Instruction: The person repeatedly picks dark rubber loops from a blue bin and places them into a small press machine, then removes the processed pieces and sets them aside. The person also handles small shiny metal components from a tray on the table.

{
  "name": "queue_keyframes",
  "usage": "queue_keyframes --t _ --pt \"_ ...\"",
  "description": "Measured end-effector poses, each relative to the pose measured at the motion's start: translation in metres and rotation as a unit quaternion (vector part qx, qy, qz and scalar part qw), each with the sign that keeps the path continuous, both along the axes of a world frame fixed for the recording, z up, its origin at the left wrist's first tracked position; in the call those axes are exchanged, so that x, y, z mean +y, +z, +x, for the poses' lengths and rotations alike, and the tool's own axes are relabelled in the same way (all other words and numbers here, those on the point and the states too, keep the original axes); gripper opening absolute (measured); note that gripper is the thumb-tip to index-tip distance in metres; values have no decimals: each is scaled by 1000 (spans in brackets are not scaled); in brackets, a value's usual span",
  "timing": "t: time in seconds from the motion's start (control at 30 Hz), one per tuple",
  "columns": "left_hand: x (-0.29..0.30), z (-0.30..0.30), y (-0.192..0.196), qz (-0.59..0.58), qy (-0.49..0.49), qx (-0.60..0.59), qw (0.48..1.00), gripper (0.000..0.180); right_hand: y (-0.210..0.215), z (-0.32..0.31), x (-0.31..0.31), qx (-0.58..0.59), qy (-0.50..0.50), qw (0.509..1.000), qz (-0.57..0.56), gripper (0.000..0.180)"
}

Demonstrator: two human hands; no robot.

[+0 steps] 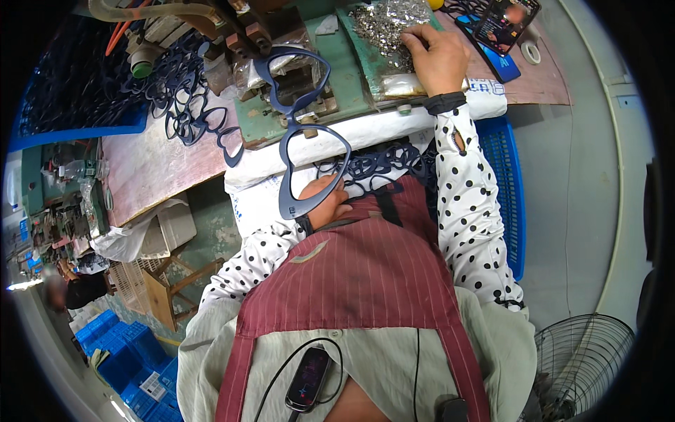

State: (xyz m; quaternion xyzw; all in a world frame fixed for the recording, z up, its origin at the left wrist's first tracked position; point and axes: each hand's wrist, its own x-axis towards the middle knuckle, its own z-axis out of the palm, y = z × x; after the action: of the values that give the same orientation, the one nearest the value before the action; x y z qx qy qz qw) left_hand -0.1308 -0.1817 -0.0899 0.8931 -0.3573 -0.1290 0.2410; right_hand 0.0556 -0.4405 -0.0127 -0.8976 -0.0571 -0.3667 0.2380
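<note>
Your left hand (328,204) behind a blue frame (290,117), your right hand (439,60) bent over shiny bits (380,35), can't tell either grip, blue-lettered white sack (394,125) edging the tabletop (158,172)

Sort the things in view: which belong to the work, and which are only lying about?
Likely in the work: glasses frame in the left hand; metal pieces at the right hand; machine.
Apparently just lying about: phone; fan; white ring.

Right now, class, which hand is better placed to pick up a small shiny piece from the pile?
Probably right: the right hand has its fingers at the shiny pile, while the left hand is down at the blue frame.
</note>
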Motion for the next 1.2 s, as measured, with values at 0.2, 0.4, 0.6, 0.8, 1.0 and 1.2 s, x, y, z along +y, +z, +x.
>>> queue_keyframes --t 0.2,0.4,0.6,0.8,1.0,1.2 --pt "37 4 75 230 52 54 970 39 -3 0 -1 33 -18 999 11 13" --pt "-45 30 0 -30 6 6 1000 33 -4 1 -3 25 -17 1000 -1 14" --pt "-101 49 -55 111 -8 -74 991 25 -5 1 -3 51 -26 998 2 11" --pt "-48 24 10 -240 -138 -215 937 23 -2 -4 0 46 -30 998 12 11" --pt "28 -11 47 -235 -112 -357 897 17 -4 1 1 36 -24 999 14 13" --pt "50 -33 56 -235 -70 -343 907 16 0 0 1 62 -18 998 14 15"
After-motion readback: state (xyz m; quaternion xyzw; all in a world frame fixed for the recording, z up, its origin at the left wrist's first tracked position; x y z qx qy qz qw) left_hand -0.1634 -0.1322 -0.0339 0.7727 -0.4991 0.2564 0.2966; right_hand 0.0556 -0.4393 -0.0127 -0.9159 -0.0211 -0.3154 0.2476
